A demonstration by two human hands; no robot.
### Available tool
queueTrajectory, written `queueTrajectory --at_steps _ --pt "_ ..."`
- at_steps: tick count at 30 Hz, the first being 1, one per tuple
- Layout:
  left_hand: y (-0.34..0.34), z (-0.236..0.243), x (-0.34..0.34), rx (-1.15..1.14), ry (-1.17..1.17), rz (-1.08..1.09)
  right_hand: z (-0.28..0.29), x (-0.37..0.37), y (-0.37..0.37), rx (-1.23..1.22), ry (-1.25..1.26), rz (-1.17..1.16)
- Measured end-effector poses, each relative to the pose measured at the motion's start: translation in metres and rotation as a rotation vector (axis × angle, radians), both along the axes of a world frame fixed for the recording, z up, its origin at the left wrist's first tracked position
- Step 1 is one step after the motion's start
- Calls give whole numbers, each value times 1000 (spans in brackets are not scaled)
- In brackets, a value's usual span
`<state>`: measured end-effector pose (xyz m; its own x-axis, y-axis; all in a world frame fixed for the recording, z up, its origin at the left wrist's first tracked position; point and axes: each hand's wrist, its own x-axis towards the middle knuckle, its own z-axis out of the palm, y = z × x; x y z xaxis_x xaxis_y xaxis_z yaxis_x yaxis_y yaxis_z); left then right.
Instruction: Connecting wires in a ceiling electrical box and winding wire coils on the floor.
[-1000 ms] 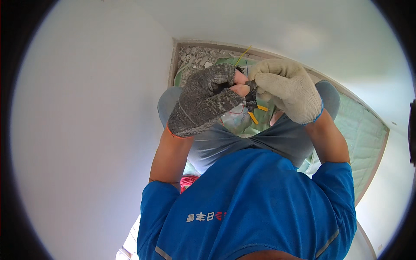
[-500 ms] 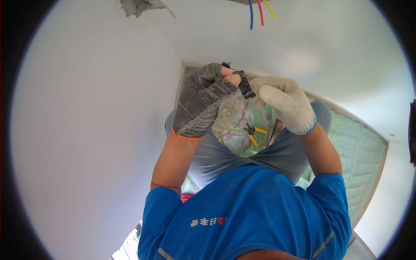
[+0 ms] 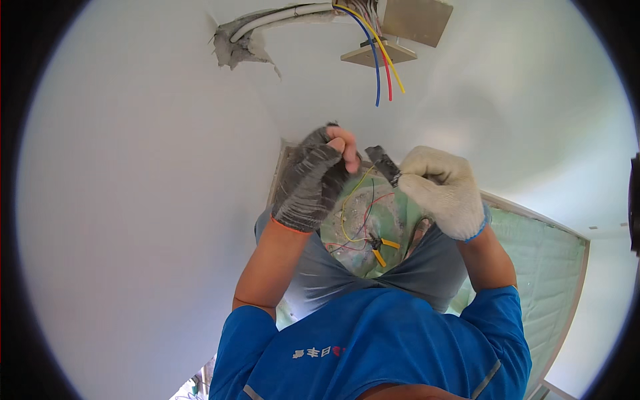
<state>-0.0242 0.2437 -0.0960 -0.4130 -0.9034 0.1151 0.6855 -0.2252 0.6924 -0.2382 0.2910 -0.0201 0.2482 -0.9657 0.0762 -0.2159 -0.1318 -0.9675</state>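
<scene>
My left hand (image 3: 320, 175), in a dark grey glove with bare fingertips, is closed, thumb against curled fingers. Whatever it may pinch is hidden and slightly blurred. My right hand (image 3: 441, 190), in a white knitted glove with a blue cuff edge, grips one end of a short strip of black tape (image 3: 381, 163). The strip's free end points up toward the left hand, with a gap between them. Below the hands, yellow-handled pliers (image 3: 380, 248) lie on the floor between my legs. A thin yellow wire (image 3: 344, 212) and a red wire (image 3: 377, 202) curve beside them.
Blue, red and yellow wires (image 3: 378, 73) hang from a wall opening ahead, next to a square switch plate (image 3: 379, 56) and another square plate (image 3: 419, 20). A white conduit (image 3: 280, 15) runs in a broken wall groove. A smooth white wall (image 3: 133, 167) stands at left.
My hands have come apart: the black strip has left my left fingers and stays in my right hand. The view has tilted up, showing more of the hanging wires and plates.
</scene>
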Motion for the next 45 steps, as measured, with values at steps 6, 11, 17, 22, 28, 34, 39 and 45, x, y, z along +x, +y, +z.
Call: queueTrajectory --at_steps 6,11,17,22,28,34,39,45 --pt "-70 47 -8 -1171 -1090 868 20 -23 -2 -61 -48 -112" --pt "-122 79 -25 -1849 -1111 961 15 -33 0 47 -277 -220" --pt "-135 107 -20 -1813 -1042 419 15 -43 3 61 -352 -227" --pt "-135 128 -18 -1653 -918 313 14 -48 -5 34 -387 -254" --pt "-144 124 -19 -1514 -731 137 28 -42 -25 -118 -187 -365" --pt "-163 130 -26 -1562 -777 217 43 -34 -43 -286 59 -450" --pt "-180 128 -47 -1734 -444 391 45 -33 -50 -376 137 -466" --pt "-161 145 -37 -1597 -734 168 46 -30 -65 -529 255 -557"
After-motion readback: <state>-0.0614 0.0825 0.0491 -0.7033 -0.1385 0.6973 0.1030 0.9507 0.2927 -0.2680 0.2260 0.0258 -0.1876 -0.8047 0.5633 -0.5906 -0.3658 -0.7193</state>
